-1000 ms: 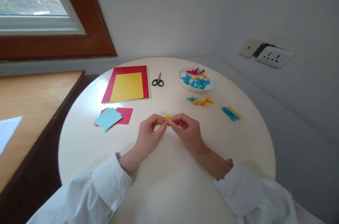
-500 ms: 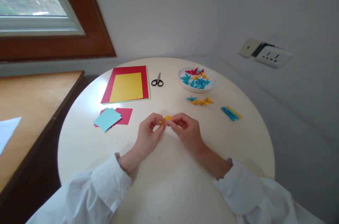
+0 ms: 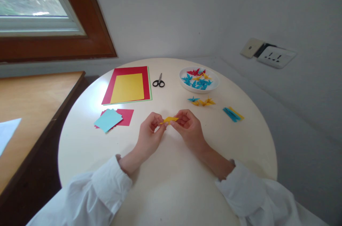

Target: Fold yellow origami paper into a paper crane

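A small yellow paper crane (image 3: 170,120) is held between my hands above the middle of the table. My left hand (image 3: 151,128) pinches its left end between thumb and curled fingers. At its right side, my right hand (image 3: 190,128) grips it with the thumb in front and the fingers behind; the exact contact is partly hidden. Just beyond my right hand lie a blue paper crane (image 3: 193,99) and a few yellow cranes (image 3: 207,102). Further back, a white round dish (image 3: 184,85) holds several red, blue and yellow cranes.
Light blue paper squares (image 3: 108,120) overlap red ones (image 3: 126,117) on the left. Behind them are large red and yellow sheets (image 3: 128,87). Black-handled scissors (image 3: 159,82) lie at the back. Folded blue and yellow strips (image 3: 233,114) rest on the round table (image 3: 171,190) at right.
My right fingers have lifted and loosened slightly, so more of the yellow crane shows between my hands. The other things on the table have stayed put.
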`<move>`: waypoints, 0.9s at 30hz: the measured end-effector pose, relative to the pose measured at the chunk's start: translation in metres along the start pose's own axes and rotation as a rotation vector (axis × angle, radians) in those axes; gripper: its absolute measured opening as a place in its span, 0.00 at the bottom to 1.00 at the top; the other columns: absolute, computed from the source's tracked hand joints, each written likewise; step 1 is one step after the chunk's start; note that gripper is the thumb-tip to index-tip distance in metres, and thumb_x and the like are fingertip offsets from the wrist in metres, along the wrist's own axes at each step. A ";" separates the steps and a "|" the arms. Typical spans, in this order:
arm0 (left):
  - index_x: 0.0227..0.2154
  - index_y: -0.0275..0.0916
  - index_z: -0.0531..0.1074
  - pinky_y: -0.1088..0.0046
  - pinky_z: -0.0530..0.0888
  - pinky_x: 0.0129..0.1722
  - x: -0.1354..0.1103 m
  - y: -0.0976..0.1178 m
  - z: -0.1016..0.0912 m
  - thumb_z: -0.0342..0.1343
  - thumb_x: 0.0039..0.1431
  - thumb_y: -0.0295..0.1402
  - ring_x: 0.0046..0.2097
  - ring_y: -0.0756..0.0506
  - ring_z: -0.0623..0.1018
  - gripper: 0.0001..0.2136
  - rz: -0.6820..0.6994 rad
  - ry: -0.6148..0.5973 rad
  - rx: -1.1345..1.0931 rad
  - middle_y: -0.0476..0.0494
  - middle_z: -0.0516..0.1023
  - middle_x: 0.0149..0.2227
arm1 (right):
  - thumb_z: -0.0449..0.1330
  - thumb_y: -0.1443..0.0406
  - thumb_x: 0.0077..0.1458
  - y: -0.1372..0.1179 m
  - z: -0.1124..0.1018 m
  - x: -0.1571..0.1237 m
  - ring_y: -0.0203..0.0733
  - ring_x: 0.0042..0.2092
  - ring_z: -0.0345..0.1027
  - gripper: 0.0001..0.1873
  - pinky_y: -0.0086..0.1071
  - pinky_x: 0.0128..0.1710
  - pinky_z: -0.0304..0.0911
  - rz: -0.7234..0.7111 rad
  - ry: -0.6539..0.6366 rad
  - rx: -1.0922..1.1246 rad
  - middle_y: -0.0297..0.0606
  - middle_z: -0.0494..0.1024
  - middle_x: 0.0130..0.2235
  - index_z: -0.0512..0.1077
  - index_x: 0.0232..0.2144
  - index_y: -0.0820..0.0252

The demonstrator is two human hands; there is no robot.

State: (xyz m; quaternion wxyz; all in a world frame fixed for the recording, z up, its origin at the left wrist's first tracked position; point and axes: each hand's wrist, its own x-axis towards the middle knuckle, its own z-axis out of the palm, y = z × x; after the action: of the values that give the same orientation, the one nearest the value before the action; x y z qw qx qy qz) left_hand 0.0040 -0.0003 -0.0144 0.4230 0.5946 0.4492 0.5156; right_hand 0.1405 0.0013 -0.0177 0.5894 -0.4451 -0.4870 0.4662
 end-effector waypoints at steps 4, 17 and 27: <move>0.26 0.40 0.61 0.77 0.65 0.27 0.002 -0.002 0.000 0.58 0.50 0.33 0.27 0.52 0.69 0.09 -0.031 -0.002 -0.037 0.53 0.67 0.23 | 0.68 0.59 0.36 0.000 -0.001 0.001 0.34 0.28 0.69 0.18 0.29 0.30 0.66 0.034 0.000 0.019 0.28 0.71 0.25 0.63 0.27 0.56; 0.24 0.37 0.68 0.74 0.66 0.28 0.004 0.007 -0.003 0.53 0.54 0.39 0.28 0.50 0.70 0.11 -0.122 -0.170 -0.011 0.49 0.70 0.23 | 0.69 0.60 0.36 -0.005 -0.001 0.000 0.33 0.27 0.69 0.16 0.30 0.30 0.67 0.112 -0.072 0.030 0.29 0.73 0.24 0.66 0.26 0.58; 0.22 0.37 0.67 0.75 0.63 0.25 0.004 0.005 -0.001 0.50 0.55 0.38 0.25 0.51 0.67 0.12 -0.100 -0.151 0.087 0.50 0.68 0.21 | 0.69 0.61 0.34 -0.003 -0.002 0.001 0.35 0.29 0.70 0.16 0.32 0.34 0.67 0.186 -0.100 0.097 0.29 0.74 0.25 0.67 0.25 0.58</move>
State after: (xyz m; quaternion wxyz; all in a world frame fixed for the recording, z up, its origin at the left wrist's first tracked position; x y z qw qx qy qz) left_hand 0.0035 0.0021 -0.0087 0.4549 0.6264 0.4670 0.4273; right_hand 0.1428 0.0021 -0.0153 0.5392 -0.4357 -0.4493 0.5636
